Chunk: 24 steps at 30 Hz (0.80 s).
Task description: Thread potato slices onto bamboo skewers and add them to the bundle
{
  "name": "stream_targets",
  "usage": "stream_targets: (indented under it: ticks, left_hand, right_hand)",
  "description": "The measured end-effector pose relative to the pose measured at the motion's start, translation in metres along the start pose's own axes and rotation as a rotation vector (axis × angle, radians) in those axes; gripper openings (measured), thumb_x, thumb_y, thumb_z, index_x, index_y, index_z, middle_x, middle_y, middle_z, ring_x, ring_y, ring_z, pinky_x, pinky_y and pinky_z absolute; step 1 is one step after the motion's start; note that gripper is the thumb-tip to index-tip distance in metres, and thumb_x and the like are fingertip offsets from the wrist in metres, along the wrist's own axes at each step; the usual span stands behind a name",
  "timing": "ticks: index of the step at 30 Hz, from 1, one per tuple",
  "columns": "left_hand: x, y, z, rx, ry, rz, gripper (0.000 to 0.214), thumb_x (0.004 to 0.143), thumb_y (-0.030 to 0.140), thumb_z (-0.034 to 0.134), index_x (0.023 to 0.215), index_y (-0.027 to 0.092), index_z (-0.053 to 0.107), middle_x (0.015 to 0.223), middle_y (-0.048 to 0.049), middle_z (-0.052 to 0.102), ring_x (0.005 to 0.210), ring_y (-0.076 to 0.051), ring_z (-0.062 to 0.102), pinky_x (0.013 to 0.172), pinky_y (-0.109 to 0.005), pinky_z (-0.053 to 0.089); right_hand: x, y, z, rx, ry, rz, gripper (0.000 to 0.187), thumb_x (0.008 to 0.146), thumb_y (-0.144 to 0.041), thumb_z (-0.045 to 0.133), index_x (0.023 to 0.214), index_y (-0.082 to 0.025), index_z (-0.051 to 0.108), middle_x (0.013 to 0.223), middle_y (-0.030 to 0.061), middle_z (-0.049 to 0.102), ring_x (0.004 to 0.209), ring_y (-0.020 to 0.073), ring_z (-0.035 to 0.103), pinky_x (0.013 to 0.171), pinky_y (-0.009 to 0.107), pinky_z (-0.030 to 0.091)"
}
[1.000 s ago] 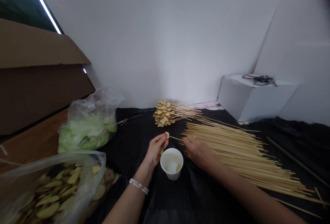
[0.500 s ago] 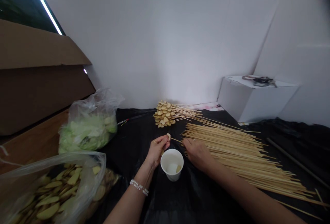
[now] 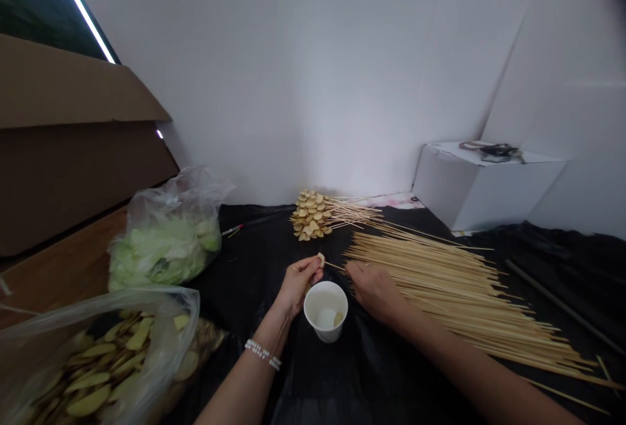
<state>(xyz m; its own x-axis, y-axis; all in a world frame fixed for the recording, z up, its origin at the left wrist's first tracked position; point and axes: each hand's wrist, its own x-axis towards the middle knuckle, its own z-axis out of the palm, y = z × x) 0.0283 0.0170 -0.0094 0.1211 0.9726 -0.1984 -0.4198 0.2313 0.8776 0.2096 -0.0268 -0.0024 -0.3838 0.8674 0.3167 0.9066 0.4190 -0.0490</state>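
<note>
My left hand (image 3: pixel 297 283) pinches a pale potato slice (image 3: pixel 320 258) at its fingertips, just behind a white paper cup (image 3: pixel 325 311). My right hand (image 3: pixel 373 289) is closed on a thin bamboo skewer (image 3: pixel 335 265) whose tip touches that slice. The cup stands between my two hands and holds a little pale content. A broad pile of bare bamboo skewers (image 3: pixel 464 304) lies beside my right hand, running to the right.
A heap of finished potato skewers (image 3: pixel 312 215) lies at the back. On the left sit a clear bag of green leaves (image 3: pixel 166 242) and a bag of potato slices (image 3: pixel 105 360), beside a cardboard box (image 3: pixel 73 145). A white box (image 3: pixel 482 187) stands back right.
My hands have stayed almost in place; the slice has shifted slightly to the right along the skewer tip. Nothing else has moved.
</note>
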Motion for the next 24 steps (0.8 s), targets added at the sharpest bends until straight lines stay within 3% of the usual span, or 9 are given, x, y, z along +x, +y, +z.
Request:
stream_targets:
  ticks: [7,17,24]
  left_hand:
    - [-0.0015,-0.0007,-0.0001,0.051,-0.052,0.000,0.036,0.049,0.035,0.086,0.071,0.010,0.072,0.057,0.0005,0.061,0.045,-0.004,0.049,0.044,-0.014,0.038]
    - [-0.0023,-0.0002,0.0000,0.070,-0.057,-0.001,0.039,0.049,0.035,0.086,0.076,0.010,0.073,0.058,0.0004,0.060,0.045,-0.004,0.049,0.044,-0.015,0.037]
    - [-0.0005,-0.0022,0.0007,0.039,-0.055,0.015,0.039,0.050,0.033,0.086,0.078,0.009,0.073,0.058,0.0000,0.061,0.044,-0.004,0.049,0.044,-0.015,0.039]
  right_hand:
    - [-0.0002,0.0021,0.0048,0.001,0.094,-0.033,0.018,0.085,-0.006,0.042,0.085,-0.018,0.054,0.080,0.0034,0.062,0.072,0.0152,0.054,0.061,0.028,0.028]
    - [0.0018,-0.0010,0.0009,0.034,-0.048,0.032,0.018,0.090,-0.011,0.039,0.090,-0.017,0.055,0.083,0.0048,0.065,0.071,0.0161,0.058,0.057,0.028,0.028]
    - [0.0016,0.0020,0.0005,0.055,0.030,0.009,0.022,0.095,-0.020,0.036,0.087,-0.017,0.056,0.080,0.0039,0.065,0.070,0.0145,0.058,0.057,0.027,0.027]
